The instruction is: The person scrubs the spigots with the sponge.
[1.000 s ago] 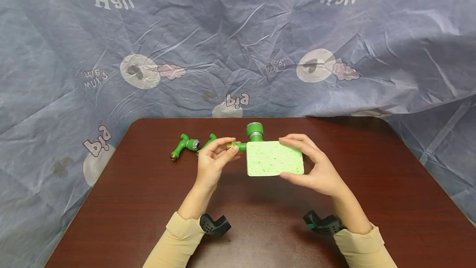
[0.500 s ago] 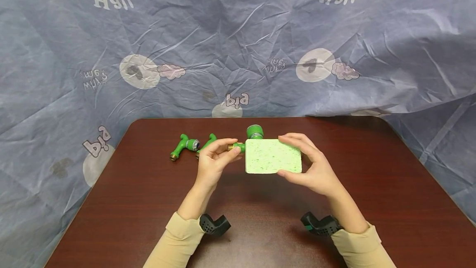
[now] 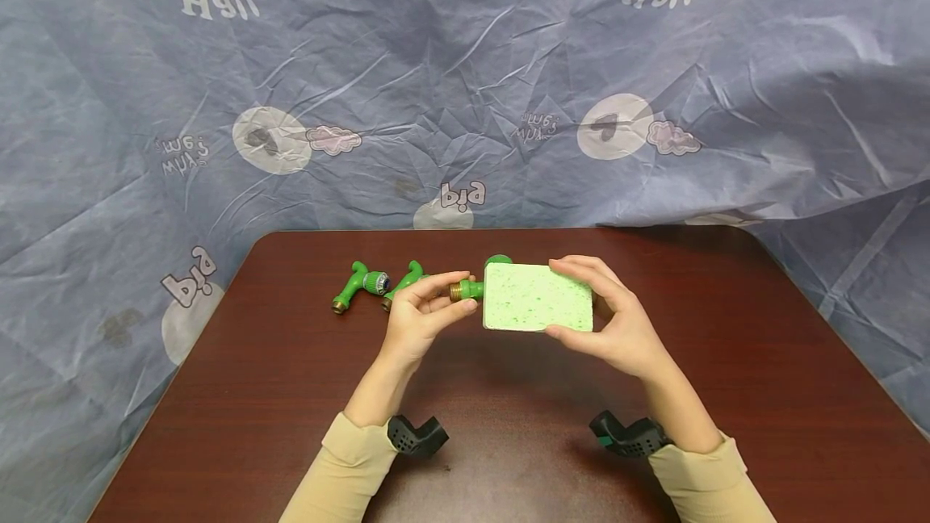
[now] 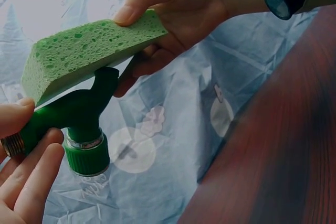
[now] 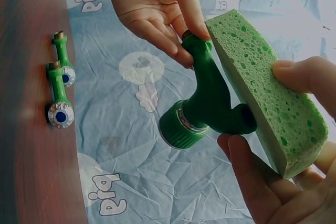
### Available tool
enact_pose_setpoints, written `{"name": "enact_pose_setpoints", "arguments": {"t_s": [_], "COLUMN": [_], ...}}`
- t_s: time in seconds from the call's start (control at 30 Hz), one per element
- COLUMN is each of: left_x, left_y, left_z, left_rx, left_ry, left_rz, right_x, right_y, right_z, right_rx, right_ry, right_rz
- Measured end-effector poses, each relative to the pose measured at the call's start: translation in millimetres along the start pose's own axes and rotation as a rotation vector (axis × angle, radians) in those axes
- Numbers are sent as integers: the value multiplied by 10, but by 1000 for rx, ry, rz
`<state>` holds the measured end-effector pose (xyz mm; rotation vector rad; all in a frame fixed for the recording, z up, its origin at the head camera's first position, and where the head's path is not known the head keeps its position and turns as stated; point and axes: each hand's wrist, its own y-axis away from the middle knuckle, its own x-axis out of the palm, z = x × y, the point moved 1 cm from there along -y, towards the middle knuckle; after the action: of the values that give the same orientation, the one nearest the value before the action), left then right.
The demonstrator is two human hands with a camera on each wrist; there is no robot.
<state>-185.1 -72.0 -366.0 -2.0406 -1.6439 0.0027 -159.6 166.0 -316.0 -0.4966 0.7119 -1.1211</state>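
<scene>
My left hand pinches a green garden tap near its brass threaded end, thumb on one side and fingers on the other. The tap's ribbed round knob points away from me and is mostly hidden behind the sponge in the head view. A pale green sponge is in my right hand, gripped by its long edges between thumb and fingers. Its flat side lies along the tap, right at the spout in the right wrist view. Both things are held up over the table.
Two more green taps, a left one and one partly behind my left hand, lie on the dark brown table. A printed grey-blue cloth hangs behind the table. Each wrist wears a black camera.
The sponge shifts left, then back right, rising slightly overall. The tap's knob sinks behind it as the tap tilts. My left thumb slides lower, showing more of the brass thread.
</scene>
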Motion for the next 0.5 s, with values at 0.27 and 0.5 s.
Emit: {"name": "enact_pose_setpoints", "arguments": {"t_s": [0.27, 0.5], "left_x": [-22, -18], "left_y": [-3, -9], "left_z": [21, 32], "left_rx": [14, 11], "left_ry": [-28, -1], "left_rz": [21, -17], "right_x": [-45, -62], "right_y": [58, 83], "right_z": [-187, -265], "right_rx": [9, 30], "right_ry": [-9, -51], "right_rz": [-9, 3]}}
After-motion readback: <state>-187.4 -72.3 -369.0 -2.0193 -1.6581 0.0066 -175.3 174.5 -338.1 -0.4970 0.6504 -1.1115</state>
